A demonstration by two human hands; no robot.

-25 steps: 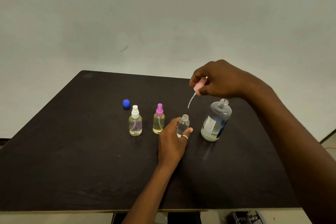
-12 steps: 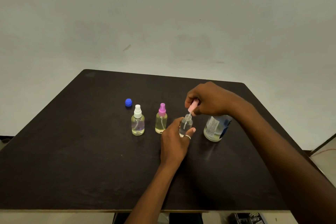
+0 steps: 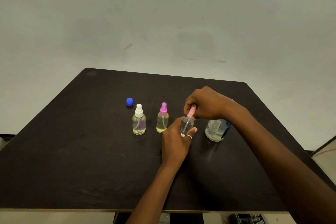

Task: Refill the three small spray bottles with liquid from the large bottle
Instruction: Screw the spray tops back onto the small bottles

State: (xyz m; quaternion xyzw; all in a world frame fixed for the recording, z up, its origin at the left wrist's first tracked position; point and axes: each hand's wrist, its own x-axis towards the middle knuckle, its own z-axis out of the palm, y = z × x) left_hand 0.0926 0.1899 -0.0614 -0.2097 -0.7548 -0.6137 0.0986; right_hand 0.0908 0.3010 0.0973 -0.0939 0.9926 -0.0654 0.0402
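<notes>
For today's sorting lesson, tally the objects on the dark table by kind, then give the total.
Small clear spray bottles: 3 (white-topped bottle, purple-topped bottle, pink-topped bottle)
Large clear labelled bottle: 1
Loose blue plastic cap: 1
Total: 5

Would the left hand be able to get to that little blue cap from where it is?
Probably not right away. The left hand grips the clear bottle while the right hand fits its pink sprayer. Once freed, it likely could: the blue cap lies uncovered, behind the white-topped bottle.
</notes>
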